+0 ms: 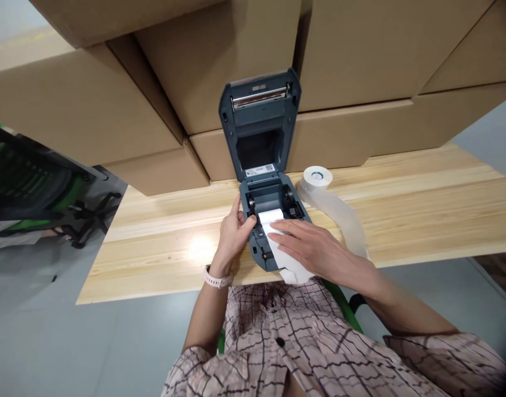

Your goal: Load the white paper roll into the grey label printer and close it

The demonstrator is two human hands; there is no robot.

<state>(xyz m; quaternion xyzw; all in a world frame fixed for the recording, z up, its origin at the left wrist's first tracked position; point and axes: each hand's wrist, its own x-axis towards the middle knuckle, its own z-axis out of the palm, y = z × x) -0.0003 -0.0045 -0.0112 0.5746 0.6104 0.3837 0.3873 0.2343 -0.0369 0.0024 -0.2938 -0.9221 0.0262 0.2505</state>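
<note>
A dark grey label printer (259,251) rests on the wooden table with its lid (259,128) swung up. My left hand (235,230) grips the printer's left side, thumb on the upper edge and fingers along the outside. White label paper (296,270) runs from a small roll (271,215) inside the printer over its front edge. My right hand (308,242) lies on this paper, fingers stretched out and close together, palm down. To the printer's right stands another label roll (318,176), on its flat end, with a long strip (347,220) unwound from it.
Large cardboard boxes (360,55) are stacked behind the printer, close to its raised lid. The table (153,242) has its front edge near my lap. A dark office chair (33,187) stands on the grey floor at the left.
</note>
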